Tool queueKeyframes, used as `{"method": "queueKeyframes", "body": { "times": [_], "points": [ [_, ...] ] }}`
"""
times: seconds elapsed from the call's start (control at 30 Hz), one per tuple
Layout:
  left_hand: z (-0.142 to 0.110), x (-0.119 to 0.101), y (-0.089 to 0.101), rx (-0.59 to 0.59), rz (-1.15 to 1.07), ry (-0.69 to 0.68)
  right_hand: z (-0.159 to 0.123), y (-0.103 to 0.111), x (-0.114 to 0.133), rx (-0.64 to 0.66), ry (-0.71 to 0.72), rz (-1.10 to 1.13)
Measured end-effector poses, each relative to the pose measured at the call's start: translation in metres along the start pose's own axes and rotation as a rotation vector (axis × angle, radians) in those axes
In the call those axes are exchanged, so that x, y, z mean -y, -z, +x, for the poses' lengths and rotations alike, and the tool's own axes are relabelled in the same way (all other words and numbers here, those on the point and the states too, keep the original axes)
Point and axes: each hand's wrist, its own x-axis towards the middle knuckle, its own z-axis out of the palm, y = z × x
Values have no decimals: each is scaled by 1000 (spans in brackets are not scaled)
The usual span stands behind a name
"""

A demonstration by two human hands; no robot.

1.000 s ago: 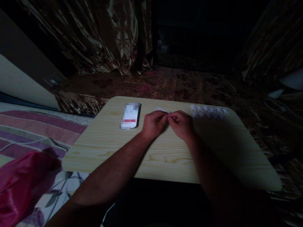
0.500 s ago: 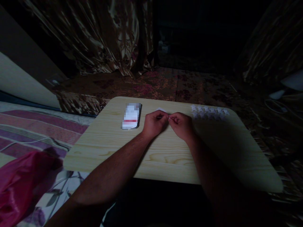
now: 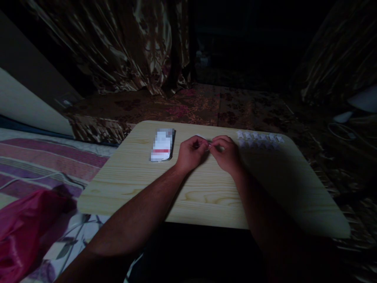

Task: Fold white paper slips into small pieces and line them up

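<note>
Over the far middle of the table, my left hand [image 3: 193, 152] and my right hand [image 3: 226, 152] meet fingertip to fingertip. Both are closed in a pinch on a small piece of white paper [image 3: 209, 145], mostly hidden by the fingers. A pale, flat white edge [image 3: 202, 136] shows just behind my left hand; the rest of it is covered. Right of my right hand lie small folded white paper pieces [image 3: 263, 137], several in each of two rows. Left of my left hand lies a phone [image 3: 161, 144], its surface blurred out.
The light wooden table [image 3: 206, 208] has rounded corners. On the left is a bed with a striped cover [image 3: 53, 153] and a bright pink cloth [image 3: 26, 224]. Patterned curtains [image 3: 153, 43] hang behind. A white lamp [image 3: 343, 117] and cable stand at the dim right.
The fingers of my right hand have spread and lifted a little, while its thumb stays at the pinch. My left hand is nearly unmoved. The view has shifted slightly.
</note>
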Motion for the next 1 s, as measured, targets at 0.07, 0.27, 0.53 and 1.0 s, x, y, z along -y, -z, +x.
{"method": "queueKeyframes", "body": {
  "times": [0.07, 0.27, 0.53, 1.0],
  "points": [
    [1, -1, 0, -6, -45, 37, 0, -1, -1, 18, -65, 102],
    [2, -4, -3, 16, -194, 123, 1, -4, -2, 32, -348, 274],
    [4, 0, -3, -49, -286, 184, 5, -4, -4, 19, -398, 517],
    [6, 0, -3, -128, -297, 213, 3, -1, 5, 99, -441, 535]
  ]
}}
